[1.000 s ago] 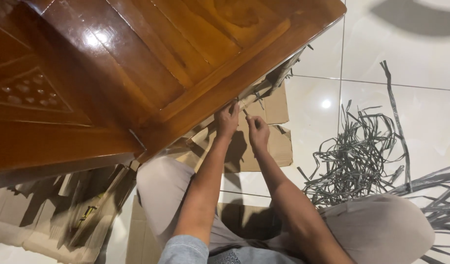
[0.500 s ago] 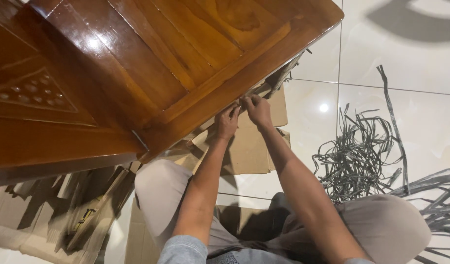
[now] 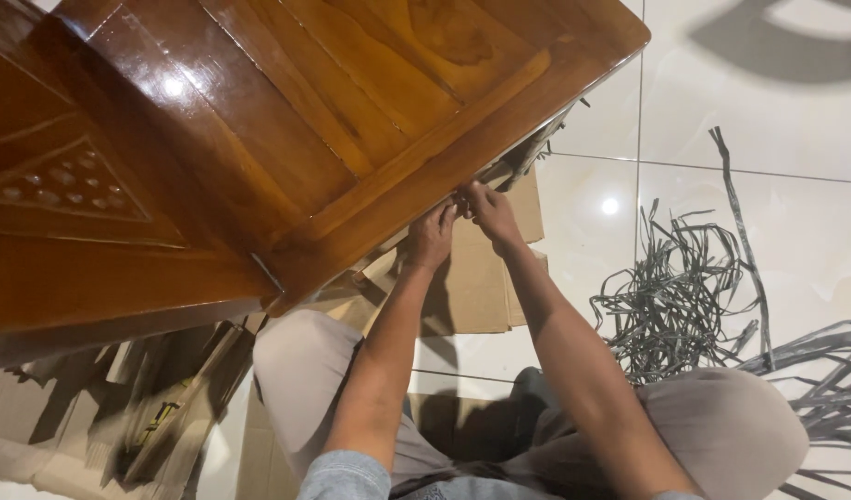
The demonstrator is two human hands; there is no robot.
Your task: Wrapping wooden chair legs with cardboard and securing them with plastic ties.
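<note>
While a glossy wooden door (image 3: 259, 139) leans across the upper left of the head camera's view, a seated person works with both hands at its lower edge. The left hand (image 3: 432, 236) and the right hand (image 3: 490, 211) meet fingertip to fingertip just under that edge, both pinched on something small where grey strapping (image 3: 529, 148) and torn cardboard wrapping (image 3: 513, 171) cling to the wood; what exactly the fingers grip is too small to tell, and it cannot be told how tightly either hand is closed. Flattened brown cardboard (image 3: 476, 287) lies on the floor directly beneath the hands, touching the person's left knee (image 3: 300, 370). More crumpled cardboard (image 3: 120, 417) sits in shadow under the door at lower left. To the right, well apart from the hands, a loose tangle of cut grey straps (image 3: 675, 296) sprawls over the white floor tiles (image 3: 758, 93), with several strands running past the right knee (image 3: 721, 426). Both forearms are bare, and blue-grey sleeves (image 3: 347, 477) show at the bottom of the frame.
</note>
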